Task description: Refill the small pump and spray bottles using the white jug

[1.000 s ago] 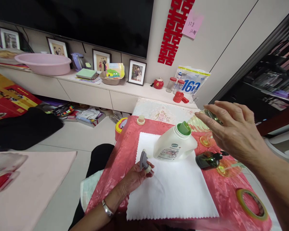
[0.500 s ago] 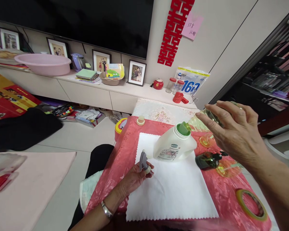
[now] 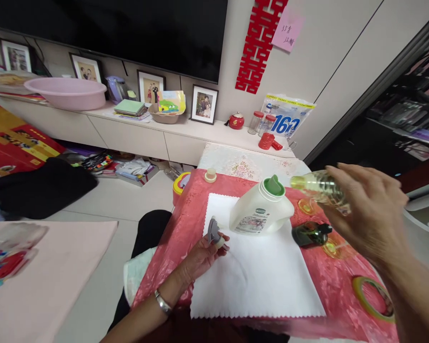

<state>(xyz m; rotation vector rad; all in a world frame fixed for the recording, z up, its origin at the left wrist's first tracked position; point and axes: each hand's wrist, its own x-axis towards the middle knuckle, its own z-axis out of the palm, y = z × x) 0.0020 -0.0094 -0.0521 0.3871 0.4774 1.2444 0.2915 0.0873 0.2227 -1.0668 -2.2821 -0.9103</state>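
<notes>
My left hand [image 3: 199, 259] is closed around a grey trigger spray head [image 3: 213, 230] with a thin clear tube trailing over the white cloth [image 3: 268, 286]. My right hand [image 3: 373, 209], a little blurred, grips a clear bottle [image 3: 320, 186] lying nearly level in the air. Its yellowish mouth points left toward a large white detergent jug [image 3: 259, 216], with a gap between them. The jug stands on the cloth, its cap off, its green spout [image 3: 273, 186] showing. Below the right hand, a dark green pump bottle [image 3: 309, 234] lies on its side.
A pale cap [image 3: 210, 175] sits on the red table cover [image 3: 186, 214] at the back left. Toward the right are yellow-tinted clear dishes [image 3: 306, 206] and a tape roll [image 3: 373, 297]. Behind stands a low cabinet [image 3: 128, 133] with jars, frames and a pink basin [image 3: 69, 93].
My right hand has moved right and slightly down, drawing the clear bottle away from the jug's spout. My left hand stays nearly in place with the spray head. The view shifts slightly.
</notes>
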